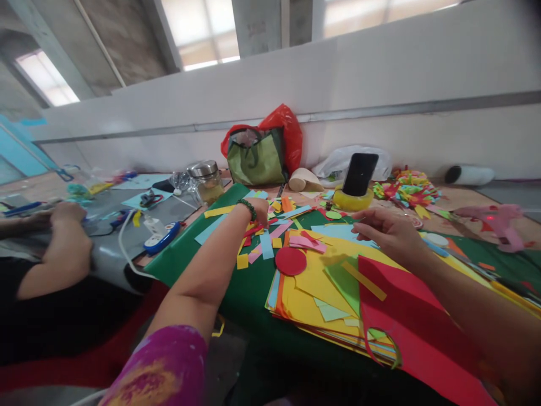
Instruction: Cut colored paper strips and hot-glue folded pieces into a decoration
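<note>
My left hand, with a dark green beaded bracelet at the wrist, reaches into a scatter of cut paper strips. Its fingers point down and away, so what they touch is hidden. Near it lie a light blue strip, a pink strip and a small yellow piece. My right hand hovers over the paper stack, fingers loosely bent and the thumb apart, with nothing visible in it. Below the hands are a red paper circle, yellow sheets and a red sheet with a round cut-out.
A phone leans on a yellow tape roll. A pink glue gun stands at right, near a colourful paper-strip bundle. Behind are a glass jar and a green bag. Another person's arm is at left, near a power strip.
</note>
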`<action>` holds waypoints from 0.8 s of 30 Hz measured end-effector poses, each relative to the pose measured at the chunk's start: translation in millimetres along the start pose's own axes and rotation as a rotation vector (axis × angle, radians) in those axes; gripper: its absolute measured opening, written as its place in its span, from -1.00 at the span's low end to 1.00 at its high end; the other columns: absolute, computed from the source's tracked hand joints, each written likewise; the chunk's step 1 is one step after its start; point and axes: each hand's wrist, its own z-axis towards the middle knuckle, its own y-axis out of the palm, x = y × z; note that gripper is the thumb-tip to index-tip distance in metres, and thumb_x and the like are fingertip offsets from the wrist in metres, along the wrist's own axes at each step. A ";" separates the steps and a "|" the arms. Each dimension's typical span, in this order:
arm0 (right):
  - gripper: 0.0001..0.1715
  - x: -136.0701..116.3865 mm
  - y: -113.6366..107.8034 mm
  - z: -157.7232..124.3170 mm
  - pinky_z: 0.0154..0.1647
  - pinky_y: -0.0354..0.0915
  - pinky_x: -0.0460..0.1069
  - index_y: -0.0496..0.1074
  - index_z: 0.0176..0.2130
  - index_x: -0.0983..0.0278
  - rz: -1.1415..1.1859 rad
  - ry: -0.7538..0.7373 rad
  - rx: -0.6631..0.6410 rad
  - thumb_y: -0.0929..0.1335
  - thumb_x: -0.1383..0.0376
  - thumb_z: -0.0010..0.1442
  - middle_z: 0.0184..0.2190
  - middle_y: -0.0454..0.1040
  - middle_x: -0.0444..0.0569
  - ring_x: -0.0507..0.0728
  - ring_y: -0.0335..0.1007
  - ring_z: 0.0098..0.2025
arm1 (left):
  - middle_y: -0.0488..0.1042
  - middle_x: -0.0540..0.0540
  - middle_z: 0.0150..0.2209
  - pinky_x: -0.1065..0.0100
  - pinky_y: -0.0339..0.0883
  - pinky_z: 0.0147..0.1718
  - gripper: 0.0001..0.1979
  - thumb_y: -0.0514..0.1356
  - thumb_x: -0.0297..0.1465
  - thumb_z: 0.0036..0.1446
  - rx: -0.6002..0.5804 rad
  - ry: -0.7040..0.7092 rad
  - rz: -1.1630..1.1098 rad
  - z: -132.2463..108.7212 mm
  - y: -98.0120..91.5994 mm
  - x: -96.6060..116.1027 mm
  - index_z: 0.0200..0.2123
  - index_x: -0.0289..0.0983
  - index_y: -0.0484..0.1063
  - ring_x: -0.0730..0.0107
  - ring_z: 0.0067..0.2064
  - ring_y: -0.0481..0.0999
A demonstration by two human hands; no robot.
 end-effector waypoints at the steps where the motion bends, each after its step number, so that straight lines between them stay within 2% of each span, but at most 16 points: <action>1: -0.40 0.4 -0.4 -0.1 -0.42 0.45 0.01 0.45 -0.29 0.26 -0.004 -0.007 -0.001 0.48 -0.14 -0.12 -0.52 0.53 -0.07 0.09 0.47 -0.48 | 0.40 -0.05 -0.71 0.34 0.35 -0.37 -0.74 0.47 -0.46 -0.49 -0.006 -0.002 -0.010 2.3 3.9 -0.1 -0.77 -0.28 0.40 0.22 -0.45 0.50; 4: -0.43 2.1 -1.3 0.1 -0.41 0.45 0.03 0.46 -0.28 0.26 -0.017 -0.018 -0.011 0.48 -0.12 -0.09 -0.51 0.53 -0.06 0.10 0.47 -0.48 | 0.33 0.01 -0.77 0.35 0.30 -0.48 -0.73 0.42 -0.55 -0.49 0.020 0.004 -0.075 7.5 11.2 -7.1 -0.79 -0.25 0.36 0.27 -0.55 0.44; 7: -0.48 4.1 -2.3 0.6 -0.41 0.45 0.04 0.47 -0.29 0.25 -0.044 -0.025 -0.026 0.47 -0.10 -0.07 -0.51 0.53 -0.06 0.10 0.46 -0.48 | 0.29 0.05 -0.79 0.39 0.23 -0.55 -0.73 0.38 -0.62 -0.49 0.045 0.034 -0.145 7.8 9.3 -14.8 -0.78 -0.24 0.36 0.33 -0.61 0.38; 10: -0.53 5.5 -2.9 1.1 -0.41 0.45 0.04 0.48 -0.30 0.23 -0.050 -0.032 -0.026 0.47 -0.07 -0.05 -0.50 0.54 -0.07 0.10 0.47 -0.47 | 0.29 0.04 -0.79 0.42 0.13 -0.58 -0.74 0.39 -0.62 -0.50 0.044 0.076 -0.175 -1.3 -5.0 -21.8 -0.78 -0.25 0.37 0.39 -0.63 0.32; 13: -0.53 5.8 -2.1 1.6 -0.42 0.44 0.03 0.48 -0.31 0.24 -0.055 -0.031 -0.022 0.46 -0.08 -0.05 -0.49 0.54 -0.06 0.10 0.47 -0.48 | 0.36 0.02 -0.72 0.44 0.09 -0.58 -0.81 0.40 -0.51 -0.40 0.068 0.125 -0.203 -18.2 -26.5 -33.7 -0.72 -0.26 0.42 0.41 -0.59 0.32; 14: -0.52 5.6 -1.4 1.7 -0.44 0.42 0.03 0.47 -0.32 0.24 -0.060 -0.029 -0.022 0.45 -0.09 -0.05 -0.50 0.53 -0.06 0.10 0.46 -0.49 | 0.38 0.02 -0.69 0.44 0.10 -0.57 -0.85 0.39 -0.47 -0.34 0.098 0.153 -0.233 -24.0 -32.8 -38.9 -0.68 -0.26 0.45 0.42 -0.57 0.31; 16: -0.51 4.9 0.1 1.8 -0.46 0.40 0.02 0.46 -0.33 0.24 -0.065 -0.021 -0.029 0.45 -0.10 -0.05 -0.50 0.53 -0.06 0.09 0.45 -0.50 | 0.38 0.03 -0.63 0.45 0.09 -0.57 -0.87 0.38 -0.41 -0.26 0.265 0.222 -0.456 -33.4 -41.7 -49.1 -0.57 -0.28 0.50 0.46 -0.55 0.30; 19: -0.49 4.3 2.2 1.6 -0.47 0.38 0.00 0.46 -0.34 0.25 -0.064 -0.012 -0.035 0.44 -0.11 -0.06 -0.51 0.52 -0.07 0.08 0.45 -0.51 | 0.44 0.01 -0.53 0.47 0.15 -0.53 -0.84 0.29 -0.29 -0.06 0.411 0.238 -0.606 -38.7 -43.7 -58.7 -0.43 -0.27 0.48 0.46 -0.51 0.35; 21: -0.49 4.8 2.9 1.4 -0.47 0.39 0.00 0.46 -0.36 0.25 -0.065 -0.017 -0.035 0.44 -0.12 -0.07 -0.51 0.52 -0.07 0.08 0.45 -0.51 | 0.49 -0.03 -0.47 0.47 0.21 -0.50 -0.85 0.23 -0.30 0.01 0.424 0.201 -0.632 -36.6 -40.2 -59.5 -0.41 -0.27 0.44 0.43 -0.46 0.42; 24: -0.49 5.9 3.2 1.5 -0.46 0.40 0.00 0.47 -0.37 0.24 -0.062 -0.025 -0.040 0.44 -0.13 -0.07 -0.51 0.52 -0.08 0.08 0.46 -0.50 | 0.53 -0.07 -0.45 0.45 0.27 -0.44 -0.91 0.22 -0.39 -0.02 0.354 0.142 -0.570 -27.9 -33.5 -55.7 -0.38 -0.27 0.41 0.37 -0.41 0.49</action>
